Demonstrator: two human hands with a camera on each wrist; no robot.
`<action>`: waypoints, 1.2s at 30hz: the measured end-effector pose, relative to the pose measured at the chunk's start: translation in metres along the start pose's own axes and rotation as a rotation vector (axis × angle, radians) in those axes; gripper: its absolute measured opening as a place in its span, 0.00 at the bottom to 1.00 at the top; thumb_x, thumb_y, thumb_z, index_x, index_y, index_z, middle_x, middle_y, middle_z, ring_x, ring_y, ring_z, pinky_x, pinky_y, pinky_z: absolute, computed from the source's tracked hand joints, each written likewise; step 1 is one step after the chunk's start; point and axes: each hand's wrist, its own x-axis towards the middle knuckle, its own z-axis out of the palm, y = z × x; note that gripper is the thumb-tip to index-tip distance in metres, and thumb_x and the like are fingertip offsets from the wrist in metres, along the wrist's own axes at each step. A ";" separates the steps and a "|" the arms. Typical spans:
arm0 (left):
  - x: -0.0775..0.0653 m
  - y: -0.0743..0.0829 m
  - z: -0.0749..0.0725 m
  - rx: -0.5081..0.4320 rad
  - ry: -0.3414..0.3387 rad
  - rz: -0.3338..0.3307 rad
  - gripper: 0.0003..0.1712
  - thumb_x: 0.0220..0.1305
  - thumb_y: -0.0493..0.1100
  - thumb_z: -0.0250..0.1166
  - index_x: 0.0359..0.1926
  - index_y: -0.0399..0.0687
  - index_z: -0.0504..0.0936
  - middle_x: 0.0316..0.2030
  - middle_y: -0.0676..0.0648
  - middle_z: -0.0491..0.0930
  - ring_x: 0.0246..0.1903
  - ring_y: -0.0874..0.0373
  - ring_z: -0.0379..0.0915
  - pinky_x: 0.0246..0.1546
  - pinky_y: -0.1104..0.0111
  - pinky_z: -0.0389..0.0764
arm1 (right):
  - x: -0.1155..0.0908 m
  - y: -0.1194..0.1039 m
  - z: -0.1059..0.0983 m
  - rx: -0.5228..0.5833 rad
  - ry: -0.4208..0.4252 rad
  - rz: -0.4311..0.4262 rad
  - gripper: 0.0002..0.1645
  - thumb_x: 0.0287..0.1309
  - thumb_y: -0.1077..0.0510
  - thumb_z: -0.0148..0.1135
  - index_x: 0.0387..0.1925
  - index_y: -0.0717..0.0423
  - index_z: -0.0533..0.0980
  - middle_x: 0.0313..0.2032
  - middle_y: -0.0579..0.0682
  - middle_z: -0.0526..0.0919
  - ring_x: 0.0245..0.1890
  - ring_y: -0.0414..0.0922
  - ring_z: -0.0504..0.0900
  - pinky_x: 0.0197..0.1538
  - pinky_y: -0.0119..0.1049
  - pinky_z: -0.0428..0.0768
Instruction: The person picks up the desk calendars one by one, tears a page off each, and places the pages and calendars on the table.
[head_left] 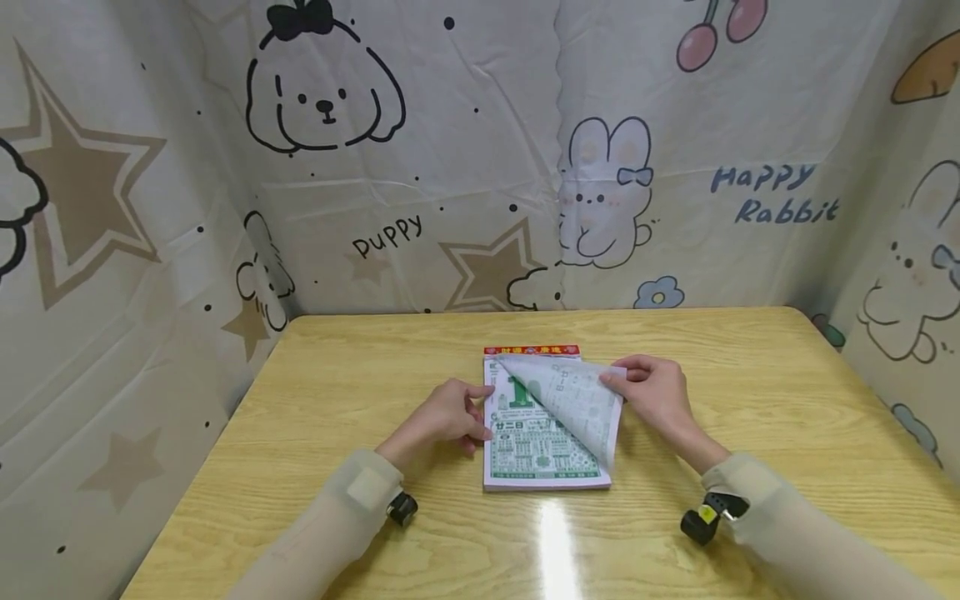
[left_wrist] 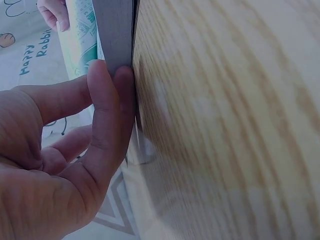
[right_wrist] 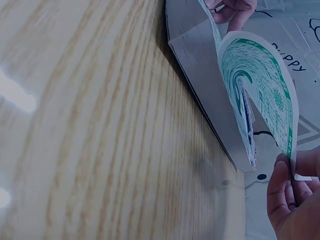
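A thick tear-off calendar [head_left: 532,454] with green print and a red header strip [head_left: 531,351] lies flat on the table. Its top page [head_left: 585,396] is lifted at the right and folded back diagonally, showing a pale underside. My right hand [head_left: 654,396] pinches that page by its right edge between thumb and fingers. In the right wrist view the page [right_wrist: 287,107] bows up in a curve over the block. On the other side, my left hand [head_left: 448,412] rests its fingertips against the calendar's left edge. The left wrist view shows those fingertips [left_wrist: 100,75] at the block's pale side [left_wrist: 116,37].
The calendar sits near the middle of a wood-grain table [head_left: 360,358]. Behind and beside the table hangs a pale cloth [head_left: 465,108] printed with stars, a puppy and rabbits. Small dark cameras [head_left: 402,507] are strapped at both wrists.
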 end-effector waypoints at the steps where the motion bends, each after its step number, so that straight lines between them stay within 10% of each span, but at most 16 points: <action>1: -0.001 0.000 0.000 0.001 0.001 -0.002 0.44 0.56 0.27 0.79 0.74 0.44 0.75 0.31 0.41 0.78 0.18 0.55 0.77 0.23 0.66 0.88 | 0.000 0.000 0.000 -0.001 0.001 0.001 0.19 0.65 0.55 0.75 0.49 0.67 0.85 0.38 0.58 0.90 0.34 0.43 0.84 0.31 0.27 0.82; 36: 0.001 0.008 -0.006 0.054 -0.085 0.048 0.45 0.59 0.29 0.78 0.76 0.40 0.71 0.36 0.39 0.77 0.26 0.51 0.80 0.27 0.63 0.90 | 0.002 -0.002 0.001 0.016 -0.031 0.049 0.23 0.65 0.52 0.76 0.52 0.66 0.84 0.37 0.56 0.86 0.36 0.47 0.78 0.30 0.28 0.75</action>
